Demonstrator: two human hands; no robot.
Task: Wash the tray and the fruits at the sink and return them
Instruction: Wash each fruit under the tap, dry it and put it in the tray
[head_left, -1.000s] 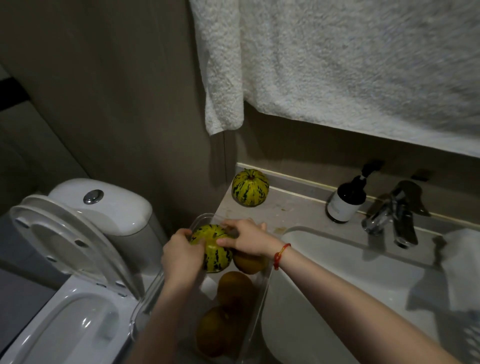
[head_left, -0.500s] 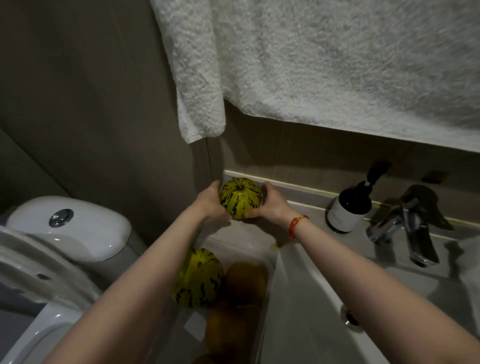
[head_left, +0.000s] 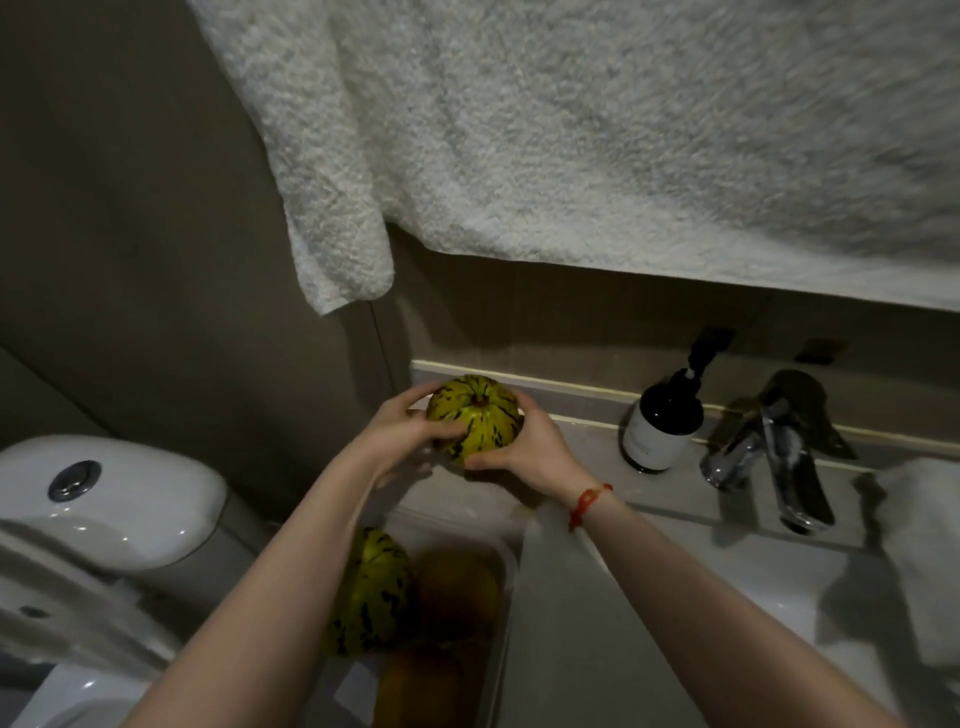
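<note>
Gripping a striped melon (head_left: 474, 419) from both sides, the left hand (head_left: 402, 441) and right hand (head_left: 527, 452) hold it above the counter's back corner. Another melon (head_left: 376, 592) lies in the clear tray (head_left: 501, 623) beside the sink (head_left: 675, 597). The bottle (head_left: 662, 423) label's writing is unreadable.

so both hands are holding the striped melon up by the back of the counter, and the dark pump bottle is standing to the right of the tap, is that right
Not quite. The head view shows both the left hand and right hand holding the striped melon by the back of the counter, but the dark pump bottle stands left of the tap, not right.
</note>
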